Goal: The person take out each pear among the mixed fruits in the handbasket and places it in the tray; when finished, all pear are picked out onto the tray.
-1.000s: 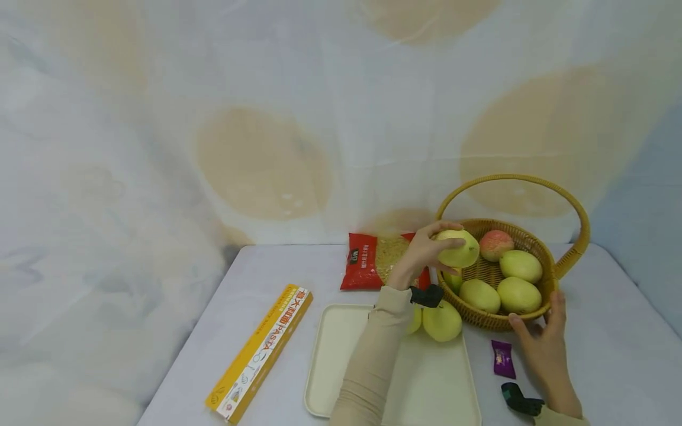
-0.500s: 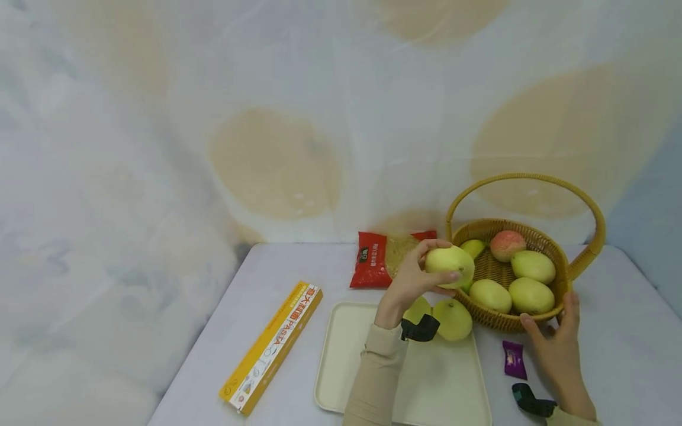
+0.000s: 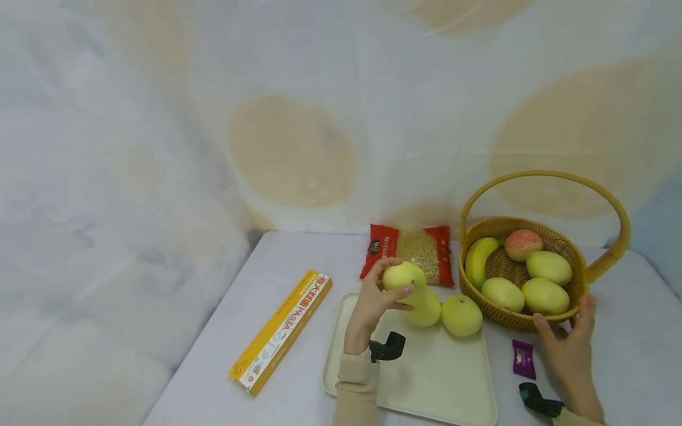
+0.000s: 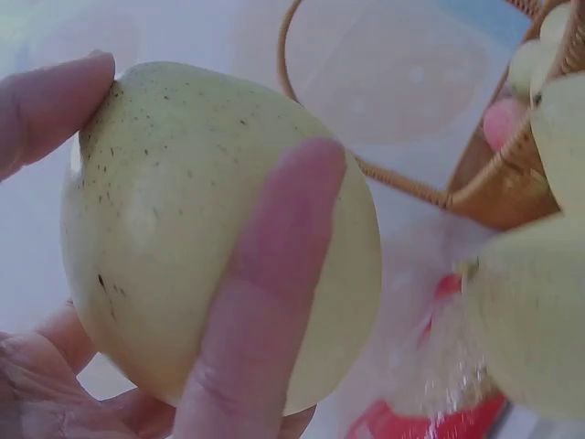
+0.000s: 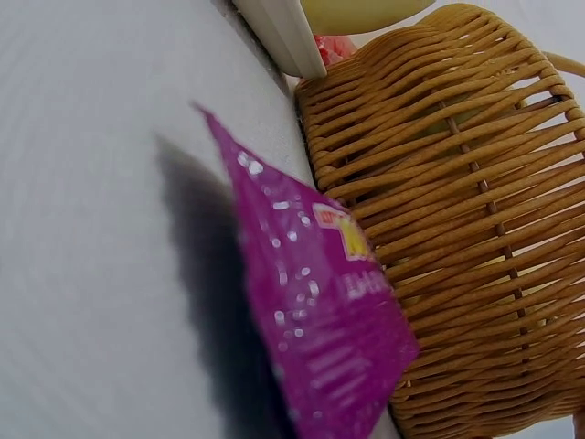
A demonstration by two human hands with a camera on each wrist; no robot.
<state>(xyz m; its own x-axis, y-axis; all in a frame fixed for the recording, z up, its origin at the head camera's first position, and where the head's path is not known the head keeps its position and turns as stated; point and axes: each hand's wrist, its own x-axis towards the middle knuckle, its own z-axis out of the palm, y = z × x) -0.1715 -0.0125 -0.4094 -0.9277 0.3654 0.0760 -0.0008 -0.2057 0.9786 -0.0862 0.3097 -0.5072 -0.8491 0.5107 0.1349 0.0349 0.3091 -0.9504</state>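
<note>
My left hand (image 3: 372, 300) holds a pale yellow-green pear (image 3: 403, 274) above the back of the cream tray (image 3: 426, 378). Close up in the left wrist view, the thumb and fingers wrap the speckled pear (image 4: 137, 219). Two similar pears sit at the tray's back edge, one partly behind the held pear and another pear (image 3: 462, 316) to its right. My right hand (image 3: 569, 349) grips the front right of the wicker basket (image 3: 511, 319), thumb and fingers spread on its side. Inside lie a banana (image 3: 478, 260), a peach (image 3: 523, 244) and several oval yellow-green fruits (image 3: 545, 296).
A purple wrapped candy (image 3: 524, 358) lies between tray and right hand. Behind the tray is a red bag of pasta (image 3: 418, 251), partly hidden by the left hand. A yellow pasta box (image 3: 282, 331) lies slanted on the left. The basket's tall handle (image 3: 543, 174) arches up.
My left hand has carried the pear from the basket's left rim leftward over the tray, uncovering the banana. The right hand stays at the basket. The whole view has shifted as the head turned left.
</note>
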